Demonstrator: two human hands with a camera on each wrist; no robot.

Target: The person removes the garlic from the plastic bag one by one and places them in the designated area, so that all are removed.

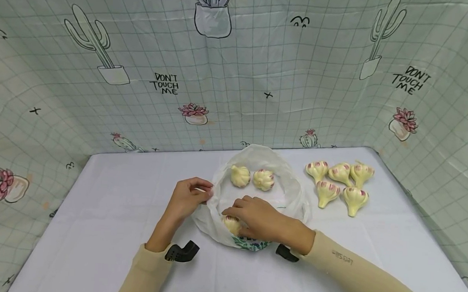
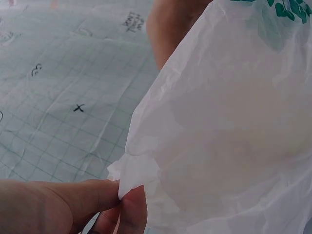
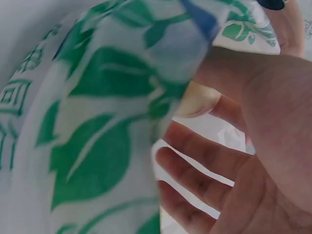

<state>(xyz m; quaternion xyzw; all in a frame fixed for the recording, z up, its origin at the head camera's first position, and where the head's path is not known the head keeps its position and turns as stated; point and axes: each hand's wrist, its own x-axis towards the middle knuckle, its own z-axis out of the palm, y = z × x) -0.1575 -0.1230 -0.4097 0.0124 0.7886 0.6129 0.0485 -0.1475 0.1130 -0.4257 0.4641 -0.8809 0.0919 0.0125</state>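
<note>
A white plastic bag (image 1: 258, 153) with green leaf print lies spread with its mouth up. My left hand (image 1: 189, 198) pinches the bag's left rim between thumb and fingers, and the left wrist view shows the thin film in that pinch. Inside the front of the bag, my right hand (image 1: 259, 218) holds a garlic bulb (image 1: 231, 225) between thumb and forefinger. Its other fingers are spread apart in the right wrist view, where the printed bag side partly hides the bulb (image 3: 197, 100). Two more bulbs, one pale (image 1: 240, 176) and one purple-streaked (image 1: 263, 179), sit toward the bag's back.
To the right of the bag, several garlic bulbs (image 1: 328, 193) lie in two loose rows on the white table (image 1: 130, 229). A cactus-printed cloth (image 1: 243, 65) hangs behind the table and along its sides. Black wrist mounts (image 1: 182, 251) sit at both sleeves.
</note>
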